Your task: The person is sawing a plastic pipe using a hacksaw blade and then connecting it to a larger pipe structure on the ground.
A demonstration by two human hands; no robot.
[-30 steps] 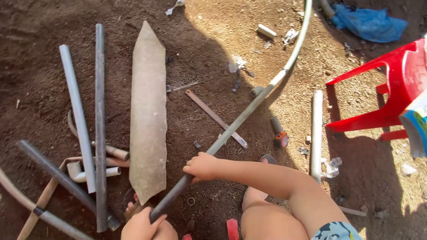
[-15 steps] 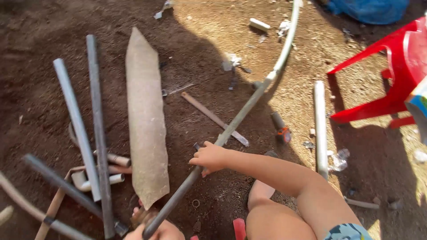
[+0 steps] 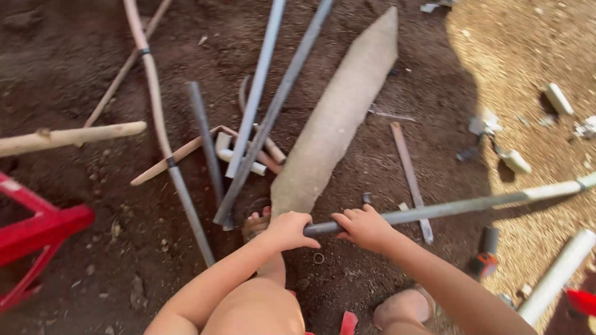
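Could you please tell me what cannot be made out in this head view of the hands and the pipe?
- Grey pipe: its far end is cut off by the right edge.
- The pipe's near end is hidden under the left hand.
- Right hand: its palm is hidden, wrapped around the pipe.
- Red frame: cut off by the left edge.

Bare brown dirt ground (image 3: 93, 205), sunlit at right; red plastic chair (image 3: 37, 232).

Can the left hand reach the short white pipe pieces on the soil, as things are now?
Probably yes, if it lets go. The left hand grips the long grey pipe near its end. The white pipe pieces lie just beyond it, partly under two grey pipes that cross them.
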